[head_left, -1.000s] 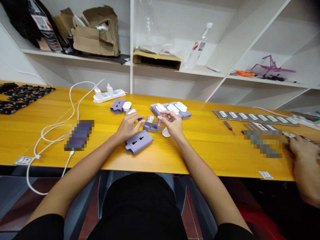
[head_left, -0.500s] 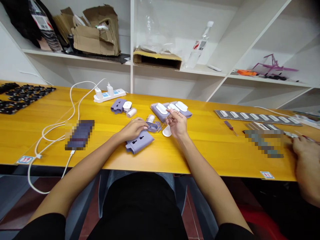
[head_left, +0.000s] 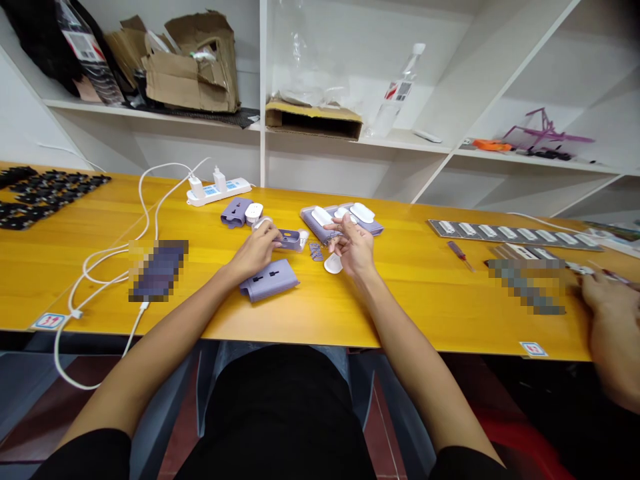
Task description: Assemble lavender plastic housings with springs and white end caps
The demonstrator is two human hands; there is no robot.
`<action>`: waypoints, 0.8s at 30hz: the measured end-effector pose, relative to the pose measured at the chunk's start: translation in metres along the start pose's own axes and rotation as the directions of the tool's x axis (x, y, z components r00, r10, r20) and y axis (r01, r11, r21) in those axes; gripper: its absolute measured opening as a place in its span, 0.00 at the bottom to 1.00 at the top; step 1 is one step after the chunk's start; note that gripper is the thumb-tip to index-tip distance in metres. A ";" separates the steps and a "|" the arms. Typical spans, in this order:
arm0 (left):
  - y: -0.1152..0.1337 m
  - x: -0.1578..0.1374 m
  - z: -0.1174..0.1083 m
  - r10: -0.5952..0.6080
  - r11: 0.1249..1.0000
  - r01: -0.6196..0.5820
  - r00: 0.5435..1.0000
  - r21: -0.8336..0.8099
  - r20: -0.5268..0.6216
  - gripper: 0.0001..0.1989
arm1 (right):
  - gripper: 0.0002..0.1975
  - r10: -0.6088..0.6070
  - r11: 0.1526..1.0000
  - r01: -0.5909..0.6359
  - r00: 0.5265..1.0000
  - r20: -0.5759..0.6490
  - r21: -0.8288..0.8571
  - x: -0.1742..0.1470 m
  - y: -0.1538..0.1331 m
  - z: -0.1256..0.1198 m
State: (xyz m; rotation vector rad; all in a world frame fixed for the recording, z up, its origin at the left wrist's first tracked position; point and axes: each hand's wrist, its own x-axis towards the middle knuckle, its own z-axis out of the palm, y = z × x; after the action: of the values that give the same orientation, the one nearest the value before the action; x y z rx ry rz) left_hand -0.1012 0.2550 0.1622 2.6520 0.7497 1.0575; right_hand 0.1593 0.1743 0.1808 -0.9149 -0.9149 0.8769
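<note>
My left hand [head_left: 257, 252] is closed on the end of a small purple plastic housing [head_left: 291, 240], a shallow hollow shell. Just in front of it lies a purple case piece [head_left: 271, 280] with two dark keyhole-shaped slots. Close to the white oval pieces, my right hand [head_left: 356, 250] is held palm up with its fingers loosely apart; anything tiny among them is too small to make out. Beneath its fingers are a white rounded piece [head_left: 333, 263] and small purple parts [head_left: 316, 251]. Behind it, white oval pieces [head_left: 363, 213] rest on a purple case [head_left: 373, 228].
A white power strip [head_left: 220, 191], another purple case piece [head_left: 235, 212] and a white plug-like piece [head_left: 254, 213] stand behind. A phone [head_left: 159, 270] with a cable lies left. At right are a screwdriver [head_left: 460, 255], a strip of white parts [head_left: 507, 233] and another person's hand [head_left: 613, 307].
My left hand has shifted left and back, bringing the purple housing with it. The slotted case piece has slid slightly left. My right hand's fingers have spread from a pinch.
</note>
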 end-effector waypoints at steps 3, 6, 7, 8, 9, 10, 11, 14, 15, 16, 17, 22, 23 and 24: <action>0.014 0.001 -0.003 0.046 0.998 -0.048 0.998 -0.050 -0.038 0.04 | 0.30 0.025 0.999 -0.026 0.999 0.042 0.026 -0.001 -0.002 -0.001; 0.021 0.001 -0.004 0.072 0.996 -0.076 0.995 -0.053 -0.064 0.01 | 0.31 0.055 0.996 -0.063 0.992 0.113 0.064 -0.003 -0.003 0.000; 0.022 0.000 -0.003 0.083 0.995 -0.087 0.994 -0.054 -0.073 0.01 | 0.32 0.059 0.995 -0.069 0.990 0.129 0.075 -0.003 -0.004 0.000; 0.022 0.000 -0.003 0.093 0.994 -0.098 0.992 -0.058 -0.079 0.01 | 0.32 0.059 0.994 -0.071 0.989 0.139 0.084 -0.004 -0.004 0.001; 0.022 0.000 -0.002 0.100 0.992 -0.105 0.992 -0.064 -0.082 0.01 | 0.33 0.057 0.993 -0.071 0.988 0.147 0.091 -0.004 -0.005 0.002; 0.022 -0.001 -0.002 0.103 0.992 -0.109 0.991 -0.071 -0.081 0.01 | 0.33 0.053 0.993 -0.069 0.986 0.156 0.096 -0.005 -0.005 0.003; 0.022 -0.001 -0.001 0.104 0.991 -0.109 0.992 -0.076 -0.078 0.02 | 0.32 0.044 0.993 -0.061 0.985 0.167 0.097 -0.006 -0.005 0.004; 0.022 0.000 -0.001 0.118 0.990 -0.124 0.990 -0.071 -0.079 0.03 | 0.27 0.004 0.995 -0.025 0.978 0.210 0.097 -0.009 -0.004 0.008; 0.022 0.000 0.000 0.130 0.989 -0.135 0.988 -0.067 -0.084 0.03 | 0.25 -0.009 0.995 -0.013 0.975 0.220 0.098 -0.010 -0.003 0.009; 0.023 0.000 0.000 0.140 0.987 -0.146 0.986 -0.062 -0.089 0.03 | 0.23 -0.018 0.995 -0.004 0.974 0.227 0.097 -0.011 -0.002 0.011; 0.023 0.000 0.000 0.149 0.986 -0.154 0.985 -0.059 -0.091 0.04 | 0.21 -0.024 0.996 0.002 0.973 0.230 0.095 -0.012 -0.001 0.012; 0.026 0.001 0.000 0.164 0.982 -0.171 0.982 -0.076 -0.088 0.07 | 0.17 -0.016 0.998 0.001 0.972 0.234 0.064 -0.014 0.002 0.015; 0.026 0.001 0.000 0.168 0.981 -0.175 0.981 -0.080 -0.092 0.07 | 0.17 -0.010 0.998 -0.004 0.972 0.233 0.061 -0.014 0.002 0.015; 0.027 0.001 -0.001 0.171 0.980 -0.179 0.980 -0.082 -0.096 0.07 | 0.17 -0.004 0.998 -0.010 0.973 0.232 0.059 -0.014 0.001 0.016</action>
State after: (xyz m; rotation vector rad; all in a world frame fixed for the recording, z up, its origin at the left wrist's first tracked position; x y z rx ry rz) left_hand -0.0907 0.2324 0.1725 2.6474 0.4772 1.2300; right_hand 0.1398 0.1663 0.1810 -0.7720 -1.0819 1.0233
